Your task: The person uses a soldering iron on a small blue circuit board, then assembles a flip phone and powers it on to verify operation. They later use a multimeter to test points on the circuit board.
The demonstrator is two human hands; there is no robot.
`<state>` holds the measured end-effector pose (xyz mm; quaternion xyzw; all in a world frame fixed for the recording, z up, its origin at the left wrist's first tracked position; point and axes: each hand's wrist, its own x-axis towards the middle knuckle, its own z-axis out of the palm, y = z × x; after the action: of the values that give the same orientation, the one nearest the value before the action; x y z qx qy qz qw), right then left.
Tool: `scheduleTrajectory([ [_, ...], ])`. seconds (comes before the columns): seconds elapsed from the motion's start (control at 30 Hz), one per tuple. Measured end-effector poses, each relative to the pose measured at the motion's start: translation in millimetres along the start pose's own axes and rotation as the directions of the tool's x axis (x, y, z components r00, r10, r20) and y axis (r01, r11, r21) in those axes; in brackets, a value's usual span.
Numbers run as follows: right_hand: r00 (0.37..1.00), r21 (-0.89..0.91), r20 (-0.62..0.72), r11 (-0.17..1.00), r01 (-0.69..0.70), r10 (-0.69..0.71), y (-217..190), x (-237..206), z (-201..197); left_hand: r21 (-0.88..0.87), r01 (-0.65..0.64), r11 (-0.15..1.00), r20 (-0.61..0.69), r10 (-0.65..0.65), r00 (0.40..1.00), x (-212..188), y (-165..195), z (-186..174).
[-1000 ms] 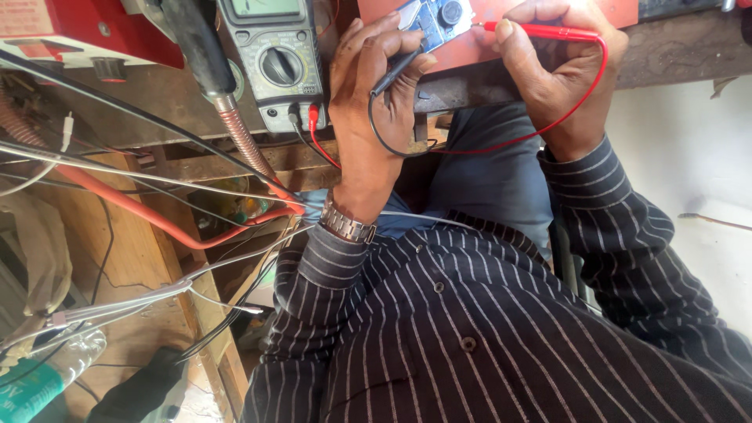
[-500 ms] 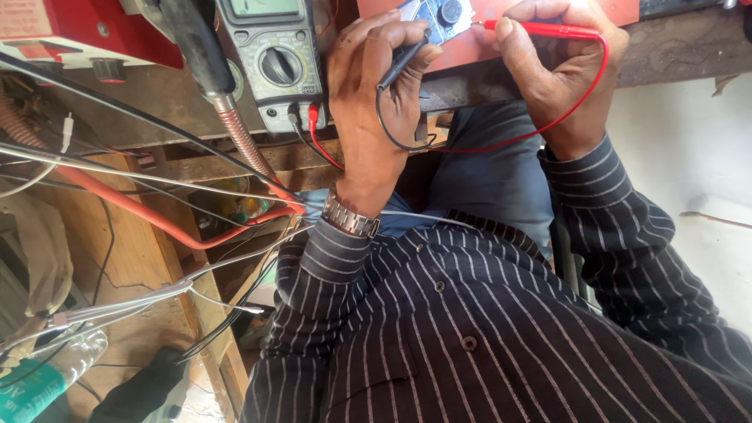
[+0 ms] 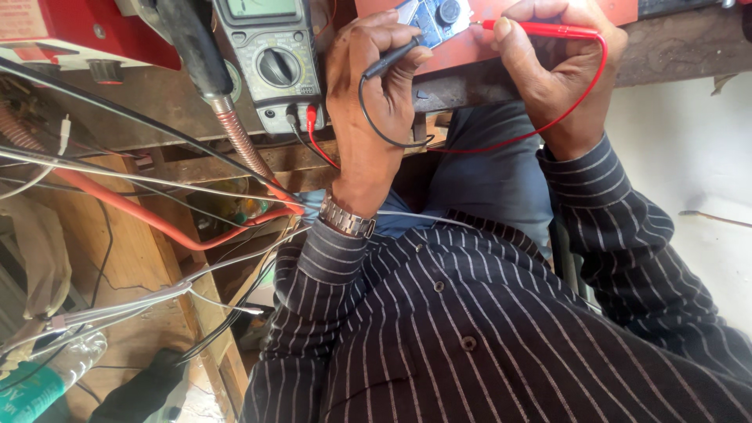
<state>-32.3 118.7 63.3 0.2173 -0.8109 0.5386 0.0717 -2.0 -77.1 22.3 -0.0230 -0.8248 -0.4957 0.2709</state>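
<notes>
Nearest to you, your dark striped shirt filled the lower part of the view, with both sleeves reaching up toward the small blue circuit board, the landmark for everything below. A metal wristwatch sat on your left wrist, well below the board.

Your left hand was just below and to the left of the board. Its fingers were closed around the black test probe, and the probe tip met the lower left edge of the board. The black lead looped down beneath that hand.

Your right hand was just to the right of the board. It was closed around the red test probe, which lay nearly level with its tip pointing at the right edge of the board; whether the tip touched cannot be told. The red lead curved down around that hand and ran back leftward below the board.

The board itself lay on a red panel at the far edge of the worktop, between your two hands.

To the left of the board stood a grey multimeter with a rotary dial, a black and a red plug seated in its lower sockets. Further left and lower, loose wires and a red cable crossed the wooden frame.
</notes>
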Motion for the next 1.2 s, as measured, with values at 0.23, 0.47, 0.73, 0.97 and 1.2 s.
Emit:
scheduleTrajectory([
  [0.23,1.0,0.063,0.012,0.998,-0.006,0.005,0.3,-0.4,-0.2,-0.029,-0.007,1.0,-0.023,0.006,1.0,4.8,-1.4,0.6],
  [0.47,1.0,0.074,0.009,0.997,-0.01,0.01,0.5,-0.2,0.5,-0.101,0.034,0.994,-0.028,-0.037,0.999,4.7,-1.0,2.4],
  [0.73,1.0,0.05,0.006,0.999,0.007,-0.007,0.3,-0.3,0.3,-0.1,0.024,0.995,-0.005,-0.025,1.0,5.7,-2.0,1.0],
  [0.97,1.0,0.05,0.012,0.998,0.028,-0.029,1.8,-1.1,-1.0,-0.158,0.015,0.987,-0.01,-0.017,1.0,7.1,-1.4,2.5],
  [1.2,0.999,0.009,-0.004,0.999,0.04,-0.04,5.1,-0.9,-0.5,-0.143,0.003,0.99,-0.012,-0.005,1.0,9.7,1.4,0.6],
])
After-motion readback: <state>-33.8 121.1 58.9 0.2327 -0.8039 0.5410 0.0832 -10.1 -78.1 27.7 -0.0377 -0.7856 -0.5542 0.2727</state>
